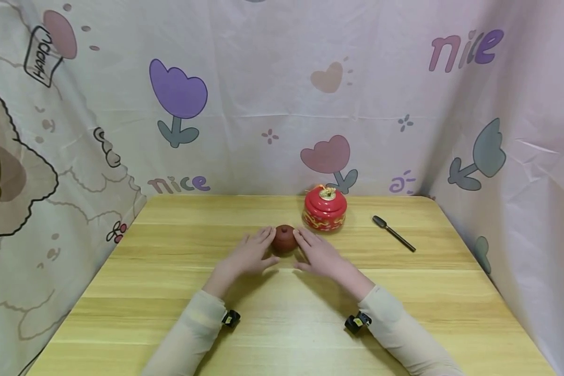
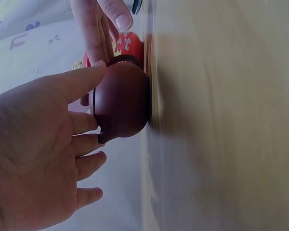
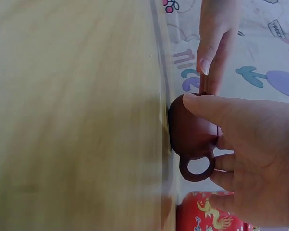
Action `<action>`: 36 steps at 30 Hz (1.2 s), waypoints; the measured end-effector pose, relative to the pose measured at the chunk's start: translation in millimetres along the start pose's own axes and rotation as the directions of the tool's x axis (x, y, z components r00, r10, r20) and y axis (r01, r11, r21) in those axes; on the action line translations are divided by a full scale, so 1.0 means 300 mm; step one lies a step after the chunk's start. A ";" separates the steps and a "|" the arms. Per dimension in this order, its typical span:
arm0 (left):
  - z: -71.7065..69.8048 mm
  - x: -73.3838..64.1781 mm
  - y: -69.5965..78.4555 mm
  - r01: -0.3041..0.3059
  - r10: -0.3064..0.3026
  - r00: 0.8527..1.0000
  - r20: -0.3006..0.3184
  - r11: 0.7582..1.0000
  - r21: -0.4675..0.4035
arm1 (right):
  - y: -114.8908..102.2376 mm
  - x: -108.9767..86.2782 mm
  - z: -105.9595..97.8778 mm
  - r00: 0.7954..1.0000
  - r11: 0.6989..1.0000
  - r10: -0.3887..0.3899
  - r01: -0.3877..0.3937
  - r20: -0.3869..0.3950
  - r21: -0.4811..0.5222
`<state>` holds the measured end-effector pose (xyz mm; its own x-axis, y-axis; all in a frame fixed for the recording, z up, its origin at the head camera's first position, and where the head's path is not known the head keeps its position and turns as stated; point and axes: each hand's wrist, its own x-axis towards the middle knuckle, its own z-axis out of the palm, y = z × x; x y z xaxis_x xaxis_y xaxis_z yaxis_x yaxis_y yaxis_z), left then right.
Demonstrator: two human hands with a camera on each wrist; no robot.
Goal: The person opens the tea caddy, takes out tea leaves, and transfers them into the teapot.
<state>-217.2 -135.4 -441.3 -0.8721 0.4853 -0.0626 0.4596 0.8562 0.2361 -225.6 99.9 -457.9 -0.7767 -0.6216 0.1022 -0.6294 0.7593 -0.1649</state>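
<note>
Between the two hands a small round brown teapot stands upright on the wooden table, its knobbed lid on top. My left hand touches its left side with fairly straight fingertips; the left wrist view shows the short spout by those fingers. From the other side my right hand touches the teapot, fingers likewise extended. A ring handle shows beneath the right thumb in the right wrist view. Both thumbs point inward on the near side of the pot.
A red lidded jar with gold patterns stands behind the right hand. Farther right lies a black scoop-like tool with a slim handle. A printed cloth hangs along the table's back edge and sides.
</note>
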 end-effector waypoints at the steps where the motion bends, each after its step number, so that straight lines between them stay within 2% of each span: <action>1: 0.002 0.000 0.005 -0.006 0.006 1.000 -0.002 1.000 -0.006 | -0.001 -0.009 -0.003 1.000 1.000 0.001 -0.001 -0.003 -0.007; 8: 0.005 0.006 0.047 -0.030 0.030 1.000 0.004 0.999 0.019 | 0.003 -0.069 -0.015 1.000 0.999 0.020 -0.020 -0.014 -0.028; 22: 0.030 0.026 0.150 -0.110 0.109 0.994 0.017 0.992 0.058 | 0.037 -0.202 -0.038 0.998 0.999 0.046 -0.046 -0.046 -0.008; 30: 0.045 0.043 0.203 -0.143 0.142 0.990 0.017 0.983 0.114 | 0.058 -0.266 -0.043 0.996 0.996 0.072 -0.075 -0.056 -0.040; 36: 0.043 0.036 0.232 -0.154 0.154 0.988 0.014 0.973 0.170 | 0.059 -0.291 -0.045 0.995 0.996 0.066 -0.070 -0.071 -0.049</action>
<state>-192.5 -68.3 -437.9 -0.7884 0.6139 -0.0389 0.6104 0.7886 0.0744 -169.3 170.4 -456.6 -0.8163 -0.5547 0.1609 -0.5743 0.8092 -0.1237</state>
